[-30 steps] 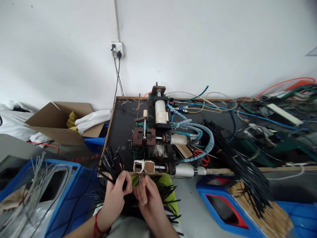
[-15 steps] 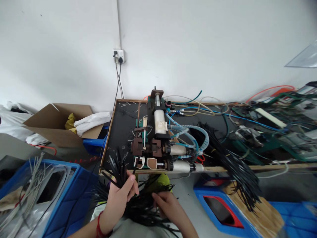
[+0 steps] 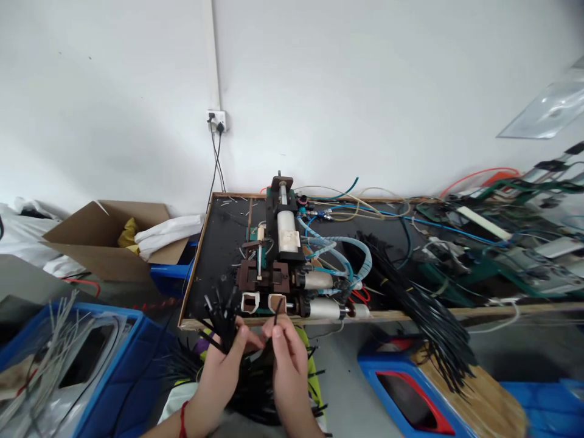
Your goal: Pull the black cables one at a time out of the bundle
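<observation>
My left hand is closed around a bunch of black cables, whose cut ends stick up above the fingers. Close beside it, my right hand pinches a single black cable near its tip, which points up. More black cables lie loose across my lap beneath both hands. Just beyond the fingers, at the bench's front edge, sits a pneumatic machine with a white cylinder. Its front has two pale-edged jaw pieces with a gap between them.
Bundled black cables hang over the bench edge on the right. Blue and clear air hoses curl beside the machine. A blue crate with pale strands stands at left, near a cardboard box. A blue-and-red stool is lower right.
My right hand has risen from the cables on my lap to beside my left hand, and now pinches one cable upright. My left hand keeps its bunch. The view has shifted slightly.
</observation>
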`<state>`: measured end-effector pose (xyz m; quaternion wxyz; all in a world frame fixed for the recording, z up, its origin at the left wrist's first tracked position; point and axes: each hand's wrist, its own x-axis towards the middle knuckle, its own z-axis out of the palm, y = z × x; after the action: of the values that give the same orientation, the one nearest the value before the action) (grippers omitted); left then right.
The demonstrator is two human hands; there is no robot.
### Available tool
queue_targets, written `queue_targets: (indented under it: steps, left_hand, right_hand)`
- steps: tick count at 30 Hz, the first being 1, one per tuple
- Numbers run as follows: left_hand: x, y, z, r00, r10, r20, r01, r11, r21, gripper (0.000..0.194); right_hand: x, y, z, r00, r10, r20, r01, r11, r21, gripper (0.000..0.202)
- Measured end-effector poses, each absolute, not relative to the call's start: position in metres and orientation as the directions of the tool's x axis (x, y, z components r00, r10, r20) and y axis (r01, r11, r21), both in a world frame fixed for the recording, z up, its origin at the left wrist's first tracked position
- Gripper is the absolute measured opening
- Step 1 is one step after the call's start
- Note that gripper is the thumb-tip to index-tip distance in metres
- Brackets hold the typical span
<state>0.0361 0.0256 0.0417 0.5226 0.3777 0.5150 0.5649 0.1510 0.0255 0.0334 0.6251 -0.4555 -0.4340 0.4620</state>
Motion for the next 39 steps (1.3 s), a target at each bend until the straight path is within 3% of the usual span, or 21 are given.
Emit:
queue_targets:
  steps: [2,4,7,9,12,15,18,21,24,27,39]
  left_hand:
    - [0.033,0.029,0.037,-0.185,0.973,-0.137,-0.278,0.081,0.957,0.037]
    - [0.032,0.031,0.034,-0.166,0.966,-0.198,-0.359,0.128,0.925,0.037]
    - [0.032,0.034,0.036,-0.140,0.960,-0.244,-0.388,0.174,0.905,0.035]
    - [0.032,0.036,0.039,-0.172,0.953,-0.251,-0.411,0.163,0.897,0.037]
    - [0.033,0.039,0.043,-0.257,0.926,-0.275,-0.461,0.133,0.877,0.049]
    - [0.032,0.041,0.044,-0.261,0.921,-0.290,-0.464,0.144,0.874,0.045]
    - [0.031,0.043,0.044,-0.202,0.942,-0.268,-0.472,0.146,0.870,0.034]
    - [0.029,0.044,0.045,-0.171,0.952,-0.254,-0.503,0.138,0.853,0.031]
    - [0.028,0.045,0.044,-0.142,0.955,-0.258,-0.516,0.151,0.843,0.032]
    - [0.028,0.046,0.041,-0.117,0.954,-0.274,-0.515,0.178,0.838,0.033]
    - [0.024,0.046,0.036,-0.091,0.954,-0.284,-0.521,0.198,0.830,0.028]
  right_hand:
    - [0.153,0.022,0.023,0.181,0.982,0.059,-0.195,0.094,-0.976,0.037]
    - [0.155,0.018,0.016,0.099,0.994,0.044,-0.049,0.049,-0.998,0.035]
    - [0.157,0.014,0.017,-0.019,0.989,0.143,0.194,0.144,-0.970,0.029]
    - [0.160,0.014,0.020,-0.098,0.983,0.152,0.210,0.170,-0.963,0.029]
    - [0.165,0.013,0.021,-0.258,0.965,0.051,0.104,0.080,-0.991,0.037]
    - [0.164,0.012,0.013,-0.328,0.944,-0.036,-0.205,-0.109,-0.973,0.045]
    - [0.155,0.015,0.006,-0.241,0.965,-0.105,-0.634,-0.238,-0.736,0.044]
    - [0.147,0.021,0.006,-0.191,0.966,-0.175,-0.847,-0.252,-0.467,0.038]
    - [0.143,0.027,0.009,-0.223,0.954,-0.199,-0.901,-0.279,-0.332,0.031]
    - [0.141,0.031,0.008,-0.262,0.942,-0.211,-0.909,-0.314,-0.273,0.030]
    - [0.128,0.035,0.007,-0.309,0.919,-0.245,-0.905,-0.363,-0.223,0.026]
